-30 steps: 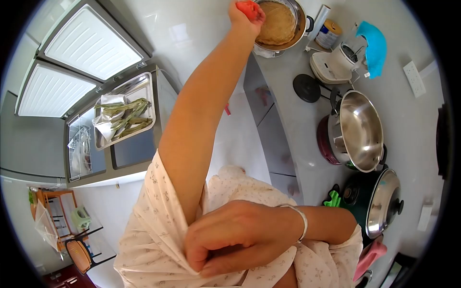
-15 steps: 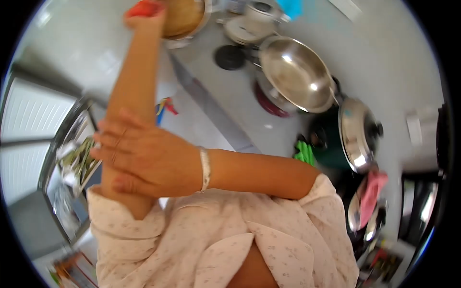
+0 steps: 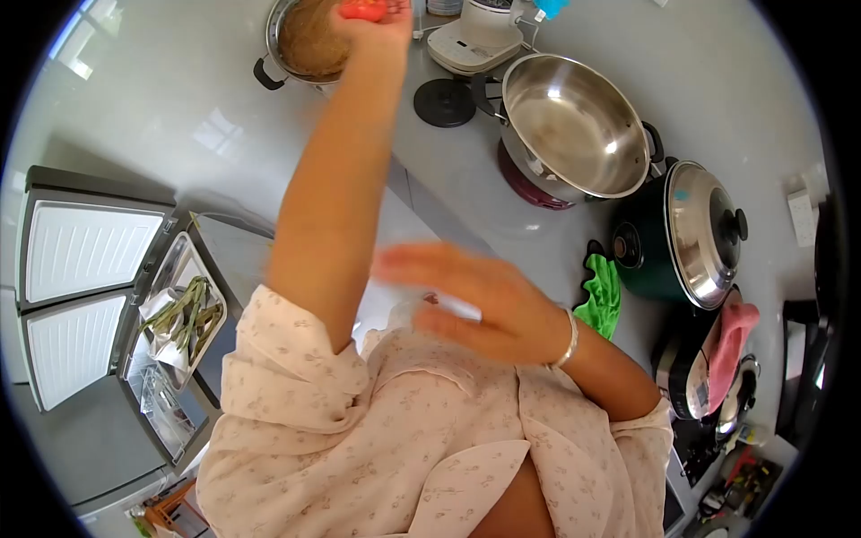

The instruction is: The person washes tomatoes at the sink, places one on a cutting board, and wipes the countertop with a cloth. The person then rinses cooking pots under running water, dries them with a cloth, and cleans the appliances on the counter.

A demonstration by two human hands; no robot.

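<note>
My left arm stretches to the top of the head view, where my left hand point(image 3: 386, 27) is closed around a small red object point(image 3: 362, 9), too cut off to name. Beside that hand, a metal pan point(image 3: 273, 40) with black handles holds a flat brown round point(image 3: 314, 38). My right hand point(image 3: 471, 300), blurred by motion, is in front of my chest with fingers stretched and thumb apart, holding nothing. A bracelet point(image 3: 570, 339) circles its wrist. The bunched left sleeve point(image 3: 291, 345) of the patterned shirt sits near the elbow.
On the grey counter are a black lid point(image 3: 444, 103), a white appliance point(image 3: 475, 40), a large steel pot point(image 3: 574, 125), a green cooker point(image 3: 650, 242), a green cloth point(image 3: 601, 296) and a pink cloth point(image 3: 731, 350). At left, an open-lidded freezer point(image 3: 90, 251) bears a tray of dried greens point(image 3: 193, 314).
My right hand went from gripping the left sleeve to lying over the left forearm, then came away to the right. The sleeve is bunched higher. The view has turned; my left hand keeps the red object.
</note>
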